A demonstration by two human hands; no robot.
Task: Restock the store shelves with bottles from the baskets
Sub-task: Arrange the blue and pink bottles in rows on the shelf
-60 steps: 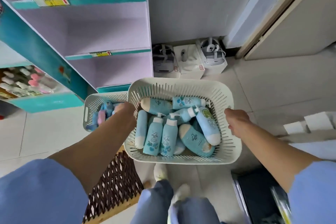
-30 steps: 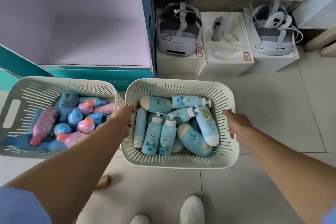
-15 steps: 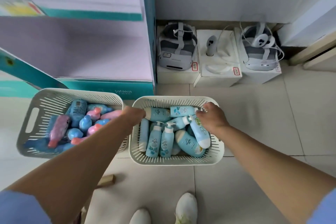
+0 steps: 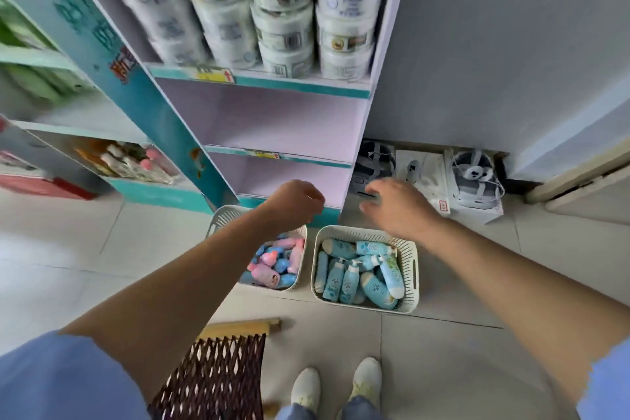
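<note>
Two white slotted baskets stand on the tiled floor in front of the lilac shelf unit (image 4: 279,119). The right basket (image 4: 414,269) holds several light-blue pump bottles (image 4: 354,278) lying loose. The left basket (image 4: 221,215) holds small pink and blue bottles (image 4: 276,259), and my left forearm covers part of it. My left hand (image 4: 293,201) hovers above the left basket with loosely curled fingers, holding nothing. My right hand (image 4: 397,210) hovers above the far rim of the right basket, fingers relaxed and empty. The two lower shelves carry no goods.
Toilet-paper rolls (image 4: 283,10) fill the top shelf. Headsets on white boxes (image 4: 474,177) sit against the wall to the right. A brown mesh panel with a wooden frame (image 4: 218,368) lies by my left leg. A neighbouring shelf (image 4: 136,160) at left holds small bottles.
The right basket has come down to the floor beside the left one. Both hands have let go of it and risen. My view has tilted up to the shelves.
</note>
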